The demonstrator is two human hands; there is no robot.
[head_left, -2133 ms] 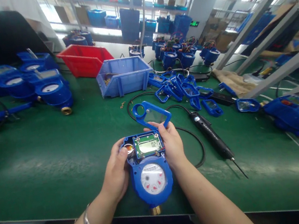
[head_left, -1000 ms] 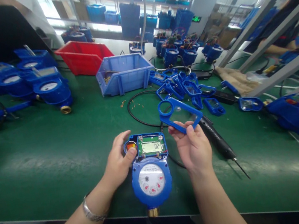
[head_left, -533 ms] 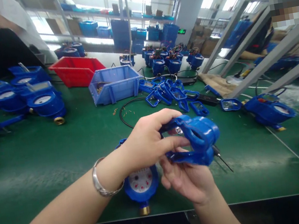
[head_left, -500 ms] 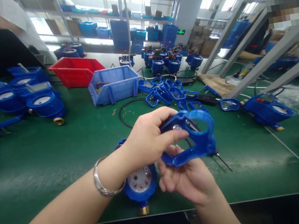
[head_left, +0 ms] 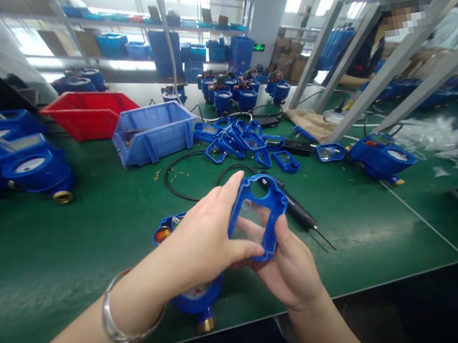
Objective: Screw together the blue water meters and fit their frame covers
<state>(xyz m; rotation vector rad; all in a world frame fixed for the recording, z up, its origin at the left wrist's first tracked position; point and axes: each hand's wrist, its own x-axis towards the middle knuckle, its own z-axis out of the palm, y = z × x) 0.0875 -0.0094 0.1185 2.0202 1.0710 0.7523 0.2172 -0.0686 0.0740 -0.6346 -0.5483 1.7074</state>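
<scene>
Blue cover (head_left: pixel 270 202) at frame centre, raised above the desk (head_left: pixel 376 240). Both grips grasp it: left hand (head_left: pixel 198 238) along its left edge, right hand (head_left: pixel 291 269) on the lower-right rim. We judge it light, stiff, the clear window (head_left: pixel 245 214) prone to scratching; best held by the rim. Our left hand and wrist hide most of the meter (head_left: pixel 202 300), lower centre; display unreadable.

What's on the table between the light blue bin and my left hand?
In the head view, small brass-coloured pieces and a loop of black cable lie there.
</scene>
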